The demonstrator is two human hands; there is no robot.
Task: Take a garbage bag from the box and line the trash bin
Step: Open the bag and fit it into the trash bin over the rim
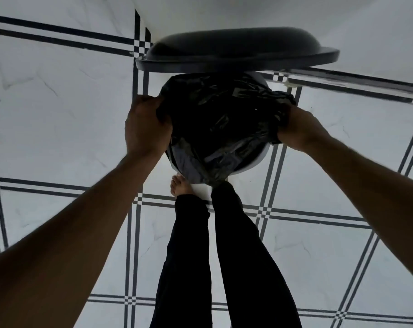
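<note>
The left hand (145,129) grips the black bag (221,124) at the bin's left rim; the right hand (300,129) grips the bag's edge at the right rim. The bag is spread across the mouth of the white bin (255,162), its plastic draped over the near rim. The dark lid (236,55) stands raised behind, against the wall (295,13). Open floor (59,102), white tile with dark lines, lies on both sides of the bin. A bare foot (179,188) and dark trouser legs (215,268) stand just before it.
</note>
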